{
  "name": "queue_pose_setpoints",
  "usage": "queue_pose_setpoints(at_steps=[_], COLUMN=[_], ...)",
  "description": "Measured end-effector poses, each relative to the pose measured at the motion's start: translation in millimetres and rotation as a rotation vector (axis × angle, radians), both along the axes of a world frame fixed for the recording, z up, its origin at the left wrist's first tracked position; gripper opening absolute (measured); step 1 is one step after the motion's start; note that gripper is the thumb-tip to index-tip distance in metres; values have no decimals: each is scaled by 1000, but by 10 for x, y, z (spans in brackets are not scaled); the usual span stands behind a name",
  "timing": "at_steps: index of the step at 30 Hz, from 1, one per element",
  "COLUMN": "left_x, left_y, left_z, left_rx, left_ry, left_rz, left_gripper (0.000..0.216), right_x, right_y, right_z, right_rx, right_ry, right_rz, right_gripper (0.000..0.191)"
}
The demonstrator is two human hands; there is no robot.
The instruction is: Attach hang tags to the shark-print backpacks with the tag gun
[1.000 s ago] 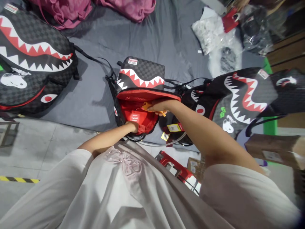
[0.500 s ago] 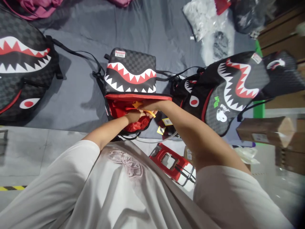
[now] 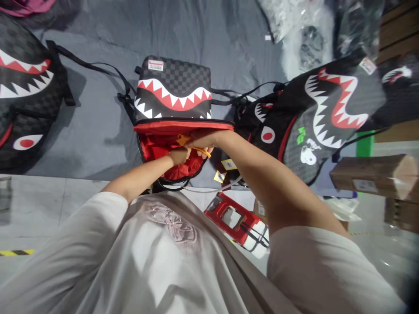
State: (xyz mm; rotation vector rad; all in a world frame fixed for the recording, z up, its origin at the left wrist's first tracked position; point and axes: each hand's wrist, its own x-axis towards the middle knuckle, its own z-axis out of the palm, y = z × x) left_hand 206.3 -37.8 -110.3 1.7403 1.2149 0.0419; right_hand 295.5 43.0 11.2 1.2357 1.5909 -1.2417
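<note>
A small black checkered backpack [image 3: 176, 76] with a printed shark mouth lies before me, its top unzipped and folded back. Red lining [image 3: 153, 148] shows inside. At the opening, my right hand [image 3: 203, 141] is closed around orange thread snips [image 3: 203, 151], partly covered by the fingers. My left hand [image 3: 180, 155] reaches into the bag just beside it, fingers drawn together at the lining. What those fingertips pinch is hidden.
Larger shark-print backpacks lie to the left [image 3: 26, 104] and right [image 3: 340, 104] on the grey cloth [image 3: 98, 104]. Plastic-wrapped items [image 3: 307, 39] sit at the back right. A red-and-white stool [image 3: 235, 222] and a cardboard box [image 3: 369, 176] stand past the near edge.
The view has shifted slightly, so the backpack appears a little further left and higher. Both hands stay at its opening, the snips still in the right one.
</note>
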Motion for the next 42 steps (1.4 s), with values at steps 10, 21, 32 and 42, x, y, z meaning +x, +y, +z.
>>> queue_pose_setpoints(at_steps=[10, 21, 32, 42], left_x=[-2243, -566, -471, -457], left_y=[-2173, -919, -802, -1227], left_z=[858, 784, 441, 534], left_rx=[-354, 48, -122, 135], left_ry=[838, 480, 534, 346], left_rz=[357, 122, -92, -278], left_gripper=[40, 40, 34, 44], right_x=[49, 80, 254, 293], right_y=[79, -10, -8, -83], right_z=[-11, 137, 380, 290], right_rx=[44, 214, -49, 37], right_ry=[-95, -370, -245, -162], right_rz=[71, 412, 253, 240], right_gripper=[32, 20, 31, 45])
